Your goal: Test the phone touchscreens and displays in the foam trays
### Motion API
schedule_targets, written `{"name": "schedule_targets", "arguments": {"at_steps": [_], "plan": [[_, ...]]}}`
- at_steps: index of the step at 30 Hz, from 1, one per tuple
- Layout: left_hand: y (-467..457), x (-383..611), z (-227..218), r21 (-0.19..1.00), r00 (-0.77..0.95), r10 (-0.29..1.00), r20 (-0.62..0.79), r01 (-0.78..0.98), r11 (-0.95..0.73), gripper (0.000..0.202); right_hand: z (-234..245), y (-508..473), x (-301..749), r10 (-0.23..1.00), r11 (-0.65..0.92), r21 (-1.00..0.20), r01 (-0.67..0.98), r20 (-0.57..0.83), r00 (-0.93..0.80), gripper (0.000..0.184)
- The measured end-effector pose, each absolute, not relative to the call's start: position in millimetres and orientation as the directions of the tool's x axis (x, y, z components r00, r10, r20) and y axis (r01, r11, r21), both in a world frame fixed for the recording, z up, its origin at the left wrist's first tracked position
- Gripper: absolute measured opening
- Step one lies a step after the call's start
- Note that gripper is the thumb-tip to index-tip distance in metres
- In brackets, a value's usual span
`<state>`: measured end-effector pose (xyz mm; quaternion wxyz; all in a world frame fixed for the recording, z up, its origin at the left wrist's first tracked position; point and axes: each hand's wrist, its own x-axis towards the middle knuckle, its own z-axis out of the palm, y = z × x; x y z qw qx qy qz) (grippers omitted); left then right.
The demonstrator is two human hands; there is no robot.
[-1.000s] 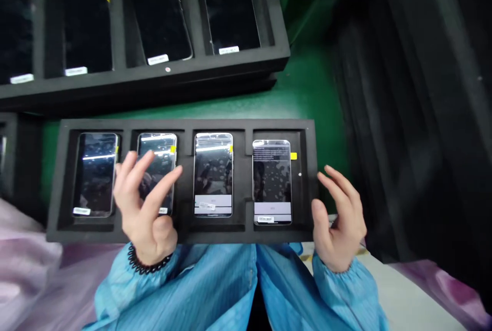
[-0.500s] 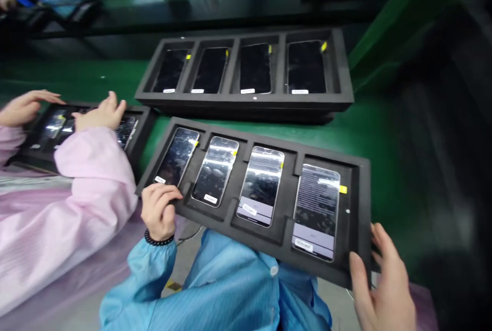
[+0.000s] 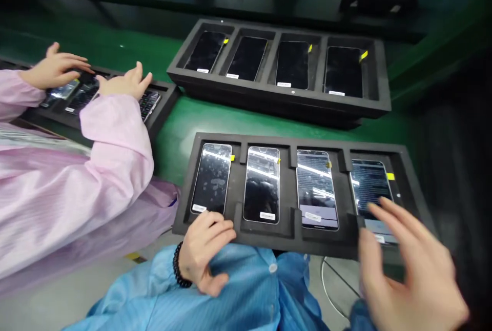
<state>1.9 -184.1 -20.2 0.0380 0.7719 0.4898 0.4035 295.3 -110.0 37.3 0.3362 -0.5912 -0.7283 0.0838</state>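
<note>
A black foam tray lies in front of me with phones in its compartments. My left hand rests its fingers over the front edge, by the leftmost phone; its thumb sticks out, away from the tray. Spread open, my right hand hovers over the right end, its fingertips near the rightmost phone and partly hiding it. Whether they touch its screen I cannot tell. Between these lie a dark-screened phone and a lit phone. Each carries a white label and a yellow tab.
Behind, a stack of black trays holds dark phones on the green table. At left, a co-worker in a pink sleeve has both hands over another phone tray. A dark shelf edge runs along the back.
My right hand has left the tray's right edge and moved over the rightmost phone. The tray now lies more level, and my left thumb has come away. The view has shifted left.
</note>
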Motion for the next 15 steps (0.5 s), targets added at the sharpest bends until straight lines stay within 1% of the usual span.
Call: {"name": "schedule_targets", "arguments": {"at_steps": [2, 3, 4, 5, 7, 9, 12, 15], "plan": [[-184, -6, -6, 0.472, 0.247, 0.834, 0.494, 0.729, -0.495, 0.041, 35, -108, 268, 0.901, 0.360, -0.462, 0.810, 0.399, -0.173, 0.034], [-180, -14, 0, 0.474, 0.253, 0.870, 0.423, 0.757, -0.451, 0.036, 32, -105, 256, 0.894, 0.393, -0.437, 0.809, 0.389, -0.224, 0.029], [-172, -24, 6, 0.453, 0.260, 0.907, 0.330, 0.800, -0.394, 0.037, 26, -102, 246, 0.888, 0.416, -0.402, 0.815, 0.372, -0.270, 0.027], [-163, -34, 9, 0.399, 0.261, 0.922, 0.285, 0.842, -0.362, 0.041, 21, -98, 238, 0.890, 0.418, -0.368, 0.830, 0.348, -0.294, 0.027], [-139, -53, 8, 0.276, 0.386, 0.868, 0.313, 0.837, -0.472, 0.040, 8, -90, 227, 0.903, 0.398, -0.295, 0.869, 0.296, -0.313, 0.027], [-117, -63, 2, 0.214, 0.499, 0.812, 0.304, 0.794, -0.568, 0.040, -2, -83, 220, 0.914, 0.373, -0.247, 0.894, 0.262, -0.309, 0.030], [-98, -67, -11, 0.208, 0.557, 0.794, 0.243, 0.769, -0.604, 0.039, -10, -78, 215, 0.910, 0.394, -0.242, 0.887, 0.237, -0.339, 0.037], [-94, -67, -16, 0.227, 0.553, 0.798, 0.238, 0.768, -0.599, 0.038, -11, -77, 215, 0.887, 0.443, -0.285, 0.850, 0.280, -0.368, 0.037]]}}
